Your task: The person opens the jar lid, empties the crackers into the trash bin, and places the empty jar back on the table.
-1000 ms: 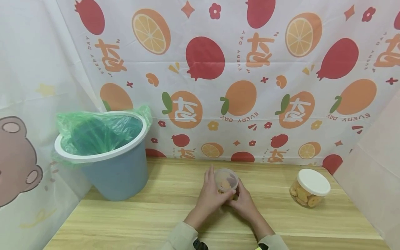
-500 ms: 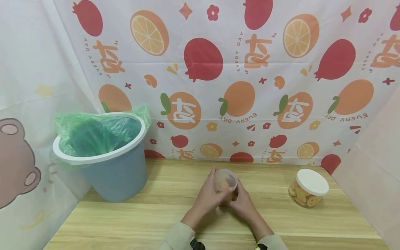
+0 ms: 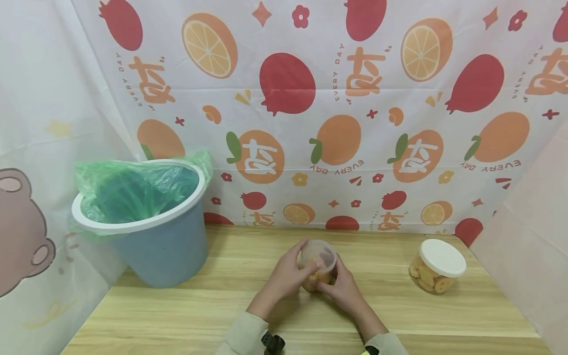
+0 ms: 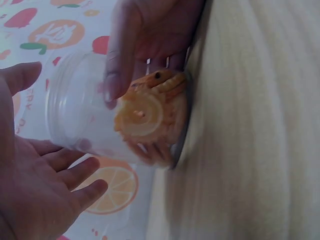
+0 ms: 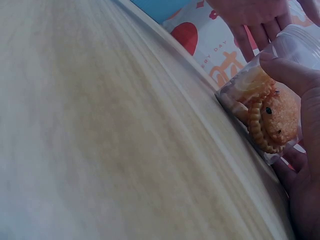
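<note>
Broadly, a fruit-printed cloth (image 3: pixel 288 84) hangs behind the worktop (image 3: pixel 199 315), meeting its far edge. At the far left corner sits a blue bin (image 3: pixel 164 256) with a white rim, lined with a green bag (image 3: pixel 128 187). Both forearms, in pale sleeves (image 3: pixel 246 333), reach in over the near edge and angle inward, so the hands face each other just short of the middle of the far edge. The left hand (image 3: pixel 284 276) is loose — thumb held away from the fingers, which lie relaxed and spread beside the upper part of a clear jar (image 3: pixel 323 250). The right hand (image 3: pixel 345 287) grips that jar low down, thumb across its near side and fingers curled behind. The jar stands upright on the worktop; a white-lidded jar (image 3: pixel 437 266) of biscuits stands well apart, towards the far right corner. Smallest are the golden pastries (image 5: pixel 277 117) — heaped in the gripped jar's lower part.
</note>
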The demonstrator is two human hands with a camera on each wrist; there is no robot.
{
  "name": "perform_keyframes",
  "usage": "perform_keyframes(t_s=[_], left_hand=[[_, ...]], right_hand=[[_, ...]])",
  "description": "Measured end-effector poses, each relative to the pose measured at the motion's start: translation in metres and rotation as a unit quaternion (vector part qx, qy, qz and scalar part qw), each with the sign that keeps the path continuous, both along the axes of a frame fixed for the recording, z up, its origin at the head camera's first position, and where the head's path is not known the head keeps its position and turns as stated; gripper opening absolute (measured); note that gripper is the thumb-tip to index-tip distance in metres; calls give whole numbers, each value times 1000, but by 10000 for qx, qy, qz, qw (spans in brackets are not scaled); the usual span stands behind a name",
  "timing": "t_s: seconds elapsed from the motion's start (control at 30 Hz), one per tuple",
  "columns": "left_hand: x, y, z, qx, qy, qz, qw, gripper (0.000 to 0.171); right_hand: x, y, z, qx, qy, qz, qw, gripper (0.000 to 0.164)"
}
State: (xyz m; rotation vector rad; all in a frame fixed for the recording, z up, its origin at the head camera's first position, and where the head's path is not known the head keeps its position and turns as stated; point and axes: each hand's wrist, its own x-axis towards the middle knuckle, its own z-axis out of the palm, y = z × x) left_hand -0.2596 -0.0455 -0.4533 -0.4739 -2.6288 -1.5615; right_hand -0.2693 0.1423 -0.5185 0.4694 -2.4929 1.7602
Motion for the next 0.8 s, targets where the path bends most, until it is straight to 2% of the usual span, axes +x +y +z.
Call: perform_keyframes(t_s=[0.33,0.5,0.6,0.8], left_hand=[[1,-14,11,-467,-84,-410,9980,81],[2,-19,17,-550,-174,-535,9969,82],[2,-22,20,-621,-207,-564,9963,79],[1,-27,22,-675,-43,-654,9956,69]], right_hand=[[1,0,-1,73,-38,-85,9999,91],[0,0,-1,31,-26,-59,10000,91],[0,0,-1,-2,-30,-36,10000,91],[1,0,0,-49,-83,-5,10000,92]])
